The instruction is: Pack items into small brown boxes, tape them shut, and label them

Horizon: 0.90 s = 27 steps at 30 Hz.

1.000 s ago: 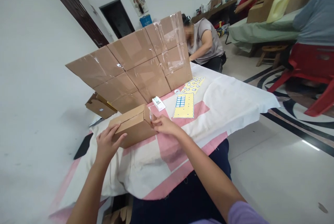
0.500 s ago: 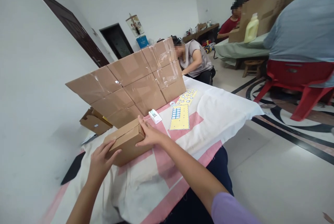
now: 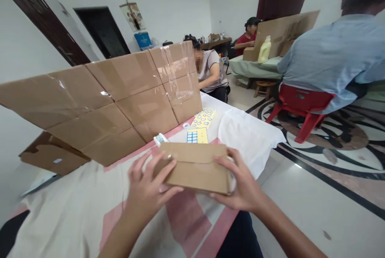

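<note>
A closed brown cardboard box (image 3: 198, 174) is held over the cloth-covered table between my two hands. My left hand (image 3: 150, 181) grips its left end, fingers on top and thumb along the near lower edge. Around the right end my right hand (image 3: 239, 181) is wrapped, with fingers on the upper face and thumb below. Just beyond the box lie a yellow sheet with a blue grid (image 3: 197, 135) and a yellow sheet with drawn pebble-like shapes (image 3: 203, 117). A small white object (image 3: 160, 139) sits behind its left corner, partly hidden.
A tall taped cardboard panel (image 3: 135, 101) stands across the table's far side. An open cardboard box (image 3: 54, 153) is at the left. A small white ring (image 3: 186, 126) lies near the sheets. Another person (image 3: 210, 71) sits beyond the panel; a red chair (image 3: 303, 101) holds another.
The box has moved right and turned, so its flap side faces me. Both hands have travelled with it, and the view has shifted toward the right.
</note>
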{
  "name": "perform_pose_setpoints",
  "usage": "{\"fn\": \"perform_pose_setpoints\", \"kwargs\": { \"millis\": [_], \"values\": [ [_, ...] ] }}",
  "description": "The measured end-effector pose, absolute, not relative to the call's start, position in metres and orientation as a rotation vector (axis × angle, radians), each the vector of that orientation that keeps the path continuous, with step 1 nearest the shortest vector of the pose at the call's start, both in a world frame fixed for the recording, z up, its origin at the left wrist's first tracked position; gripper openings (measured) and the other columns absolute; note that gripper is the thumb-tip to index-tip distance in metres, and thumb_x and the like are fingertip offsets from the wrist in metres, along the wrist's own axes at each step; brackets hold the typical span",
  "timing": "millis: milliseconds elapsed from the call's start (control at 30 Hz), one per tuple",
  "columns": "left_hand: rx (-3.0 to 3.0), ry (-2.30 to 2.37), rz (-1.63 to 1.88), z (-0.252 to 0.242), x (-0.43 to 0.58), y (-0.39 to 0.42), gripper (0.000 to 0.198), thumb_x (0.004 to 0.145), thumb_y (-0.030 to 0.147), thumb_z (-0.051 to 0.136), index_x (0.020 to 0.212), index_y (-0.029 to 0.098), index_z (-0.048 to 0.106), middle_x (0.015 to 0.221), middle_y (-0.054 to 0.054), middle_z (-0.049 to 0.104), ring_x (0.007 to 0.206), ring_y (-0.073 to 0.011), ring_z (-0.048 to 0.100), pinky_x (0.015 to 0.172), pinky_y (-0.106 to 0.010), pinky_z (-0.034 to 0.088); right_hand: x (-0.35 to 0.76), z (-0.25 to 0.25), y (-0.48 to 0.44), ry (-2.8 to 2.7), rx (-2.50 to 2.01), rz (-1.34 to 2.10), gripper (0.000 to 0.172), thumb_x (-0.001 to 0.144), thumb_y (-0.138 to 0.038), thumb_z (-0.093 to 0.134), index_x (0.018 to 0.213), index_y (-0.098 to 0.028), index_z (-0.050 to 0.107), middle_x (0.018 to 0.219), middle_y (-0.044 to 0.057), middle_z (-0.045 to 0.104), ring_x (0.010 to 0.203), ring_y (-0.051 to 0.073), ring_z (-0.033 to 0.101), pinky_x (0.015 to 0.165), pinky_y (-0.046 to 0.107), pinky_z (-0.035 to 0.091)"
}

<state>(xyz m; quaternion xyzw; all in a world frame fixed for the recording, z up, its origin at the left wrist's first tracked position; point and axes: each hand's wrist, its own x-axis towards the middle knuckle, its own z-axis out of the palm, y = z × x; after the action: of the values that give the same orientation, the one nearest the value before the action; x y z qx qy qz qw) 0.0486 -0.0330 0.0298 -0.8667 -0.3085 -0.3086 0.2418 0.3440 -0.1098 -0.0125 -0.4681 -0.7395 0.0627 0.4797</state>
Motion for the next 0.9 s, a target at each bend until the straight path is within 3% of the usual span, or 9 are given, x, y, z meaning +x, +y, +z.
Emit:
{"fn": "perform_pose_setpoints", "kwargs": {
  "millis": [133, 300, 467, 533, 700, 900],
  "values": [
    [-2.512, -0.875, -0.798, -0.003, 0.098, -0.013, 0.082, 0.089, 0.069, 0.057, 0.152, 0.018, 0.046, 0.15, -0.017, 0.053, 0.145, -0.0394, 0.033, 0.118, -0.053, 0.026, 0.416, -0.015, -0.126, -1.549, -1.554, -0.289, 0.075, 0.069, -0.056, 0.083, 0.135, -0.033, 0.055, 0.133, 0.017, 0.048, 0.124, 0.04, 0.055, 0.096, 0.059, 0.053],
    [-2.852, -0.95, -0.562, -0.066, 0.097, -0.005, 0.068, 0.096, 0.064, 0.047, 0.15, 0.023, 0.048, 0.155, -0.01, 0.052, 0.142, -0.0343, 0.041, 0.11, -0.052, 0.037, 0.495, -0.035, -0.065, -1.111, -1.783, -0.472, 0.087, 0.067, -0.074, 0.076, 0.137, -0.026, 0.056, 0.123, 0.017, 0.049, 0.122, 0.042, 0.052, 0.096, 0.059, 0.051],
    [-3.068, -1.072, -0.388, -0.085, 0.096, -0.002, 0.067, 0.098, 0.066, 0.041, 0.157, 0.034, 0.037, 0.162, 0.0, 0.042, 0.147, -0.0326, 0.039, 0.114, -0.058, 0.036, 0.52, -0.038, 0.056, -1.022, -1.913, -0.427, 0.098, 0.067, -0.075, 0.073, 0.142, -0.016, 0.049, 0.13, 0.023, 0.042, 0.122, 0.042, 0.05, 0.099, 0.054, 0.047],
    [-3.056, -1.045, -0.435, -0.091, 0.098, 0.0, 0.071, 0.096, 0.066, 0.043, 0.158, 0.034, 0.033, 0.165, 0.0, 0.038, 0.147, -0.0341, 0.039, 0.112, -0.059, 0.036, 0.512, -0.035, 0.109, -1.028, -1.972, -0.408, 0.099, 0.069, -0.073, 0.072, 0.142, -0.011, 0.047, 0.133, 0.024, 0.039, 0.12, 0.042, 0.051, 0.098, 0.056, 0.046],
    [-2.925, -0.976, -0.637, -0.121, 0.101, 0.006, 0.083, 0.089, 0.07, 0.05, 0.16, 0.031, 0.032, 0.163, -0.007, 0.038, 0.143, -0.0406, 0.043, 0.104, -0.06, 0.04, 0.481, -0.012, 0.223, -1.083, -2.148, -0.246, 0.087, 0.08, -0.062, 0.07, 0.147, -0.015, 0.04, 0.139, 0.026, 0.038, 0.113, 0.036, 0.06, 0.094, 0.048, 0.048],
    [-3.004, -0.976, -0.567, -0.131, 0.106, 0.011, 0.087, 0.086, 0.071, 0.054, 0.16, 0.031, 0.032, 0.162, -0.012, 0.039, 0.141, -0.0433, 0.047, 0.104, -0.062, 0.042, 0.454, 0.031, 0.278, -1.259, -2.278, 0.134, 0.12, 0.073, -0.05, 0.081, 0.162, -0.016, 0.008, 0.155, 0.035, 0.027, 0.122, 0.04, 0.058, 0.098, 0.05, 0.047]
  ]
}}
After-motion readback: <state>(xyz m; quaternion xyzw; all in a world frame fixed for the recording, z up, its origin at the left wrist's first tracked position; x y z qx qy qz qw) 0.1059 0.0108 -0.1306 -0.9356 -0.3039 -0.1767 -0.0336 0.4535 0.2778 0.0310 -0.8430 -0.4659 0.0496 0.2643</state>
